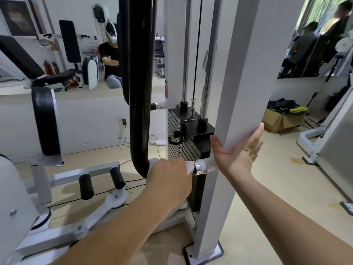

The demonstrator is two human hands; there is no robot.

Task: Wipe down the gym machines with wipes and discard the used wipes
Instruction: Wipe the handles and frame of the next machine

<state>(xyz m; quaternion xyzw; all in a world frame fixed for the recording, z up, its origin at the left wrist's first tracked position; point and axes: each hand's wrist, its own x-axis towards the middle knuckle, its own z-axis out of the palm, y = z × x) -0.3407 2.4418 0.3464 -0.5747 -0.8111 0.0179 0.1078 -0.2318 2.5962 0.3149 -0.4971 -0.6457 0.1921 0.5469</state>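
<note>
A white gym machine stands before me with a white upright post (236, 73) and a black weight stack (183, 142) behind it. My left hand (170, 178) grips a white wipe (189, 166) wrapped round the lower end of a thick black curved bar (140, 104), where it joins a chrome collar (198, 167) on the post. My right hand (238, 150) holds the post, thumb on its left face and fingers on the right face.
Two black foam rollers (86, 186) sit on a white arm low at the left. A black seat pad (45, 121) stands at the left. A mirror on the far wall reflects a person. A cardboard box (280, 119) and another white frame (315, 142) are on the right.
</note>
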